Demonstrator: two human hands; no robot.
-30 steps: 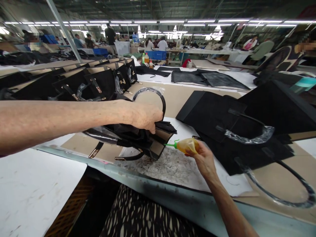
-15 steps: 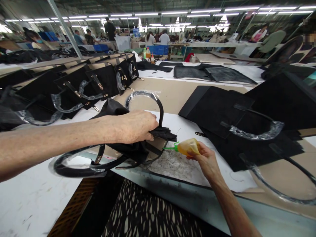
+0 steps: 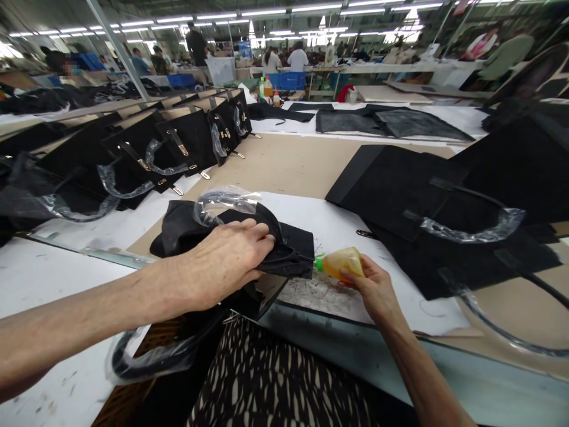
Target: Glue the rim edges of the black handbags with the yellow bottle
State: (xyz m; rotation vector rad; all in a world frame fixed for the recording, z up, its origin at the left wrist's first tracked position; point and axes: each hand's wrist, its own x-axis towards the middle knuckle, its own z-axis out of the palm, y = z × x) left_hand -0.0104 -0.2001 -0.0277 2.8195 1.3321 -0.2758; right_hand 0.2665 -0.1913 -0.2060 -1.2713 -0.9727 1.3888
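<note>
My left hand (image 3: 231, 255) is closed on the upper part of a black handbag (image 3: 293, 243) at the table's front edge. One plastic-wrapped handle (image 3: 229, 201) of the bag arches behind my fingers; the other handle (image 3: 151, 359) hangs down below my forearm. In my right hand (image 3: 373, 281) is a soft squeeze bottle (image 3: 342, 263) of amber liquid, tilted sideways. Its green nozzle points left at the bag's right edge, and the tip is hidden behind or inside the black material.
A row of black handbags (image 3: 189, 139) stands on the left. Flat black bag panels with wrapped handles (image 3: 400, 196) lie on the right. White paper (image 3: 306, 207) covers part of the table. Bottles (image 3: 268, 88) stand farther back, and people work in the background.
My left hand has moved down and left, turning the bag so its black side faces up. The loose handle has dropped lower. The nozzle tip has gone out of sight at the bag's edge.
</note>
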